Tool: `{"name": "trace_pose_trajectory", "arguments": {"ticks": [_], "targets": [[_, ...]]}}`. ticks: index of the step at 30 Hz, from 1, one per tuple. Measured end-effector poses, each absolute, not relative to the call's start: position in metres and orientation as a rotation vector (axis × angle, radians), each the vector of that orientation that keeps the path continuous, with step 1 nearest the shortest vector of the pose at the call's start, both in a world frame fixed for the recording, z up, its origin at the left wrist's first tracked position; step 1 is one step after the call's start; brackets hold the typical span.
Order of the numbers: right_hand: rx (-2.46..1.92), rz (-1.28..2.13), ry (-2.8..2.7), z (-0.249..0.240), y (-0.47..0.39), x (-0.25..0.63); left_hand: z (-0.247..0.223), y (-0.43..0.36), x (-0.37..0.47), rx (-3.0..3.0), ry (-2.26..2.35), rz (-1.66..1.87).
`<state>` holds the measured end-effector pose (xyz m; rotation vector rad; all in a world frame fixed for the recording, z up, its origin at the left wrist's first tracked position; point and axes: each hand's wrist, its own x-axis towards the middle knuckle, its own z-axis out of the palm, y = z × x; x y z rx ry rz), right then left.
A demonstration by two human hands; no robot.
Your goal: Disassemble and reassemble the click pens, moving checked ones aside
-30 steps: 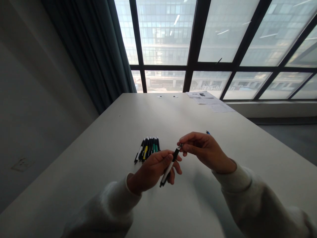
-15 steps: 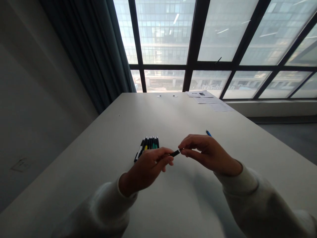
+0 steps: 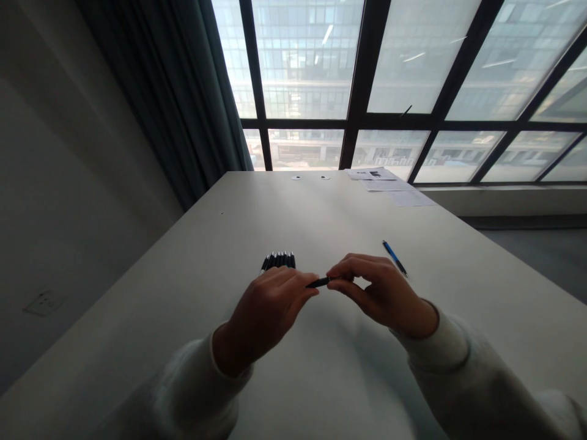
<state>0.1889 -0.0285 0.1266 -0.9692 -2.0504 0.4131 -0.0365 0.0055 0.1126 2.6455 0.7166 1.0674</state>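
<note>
Between my two hands is a dark pen [image 3: 318,283], held nearly level above the table. My left hand [image 3: 270,315] pinches its left end between thumb and fingers. At its right end, my right hand [image 3: 373,284] grips with thumb and fingertips. Just behind my left hand lies a row of several pens [image 3: 280,260], their tips pointing away from me and their lower parts hidden by the hand. A blue pen [image 3: 395,258] rests alone on the table beyond my right hand.
The white table [image 3: 293,214] stretches away to the windows. Paper sheets [image 3: 380,178] lie at its far right corner, and two small white round pieces [image 3: 296,178] sit at the far edge. A dark curtain [image 3: 183,91] hangs on the left.
My left hand has turned over the pen, back upward, and covers more of the row of pens. My right hand has shifted slightly left and down, uncovering the blue pen.
</note>
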Motion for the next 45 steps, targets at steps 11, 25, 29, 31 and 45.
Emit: {"name": "trace_pose_trajectory", "arguments": {"ticks": [11, 25, 29, 31, 45], "targets": [[-0.749, 0.312, -2.026, 0.127, -0.031, 0.189, 0.121, 0.006, -0.035, 2.693, 0.633, 1.075], [-1.017, 0.395, -2.102, 0.123, -0.032, 0.183, 0.128, 0.003, -0.033, 2.814, 0.608, 1.246], [-1.021, 0.427, -2.067, 0.127, -0.033, 0.186, 0.127, 0.005, -0.035, 2.833, 0.652, 1.264], [-1.001, 0.387, -2.069, 0.126, -0.034, 0.184, 0.126, 0.006, -0.037, 2.835, 0.668, 1.262], [-1.060, 0.397, -2.051, 0.119, -0.040, 0.171, 0.124, 0.005, -0.040, 2.912, 0.675, 1.357]]}}
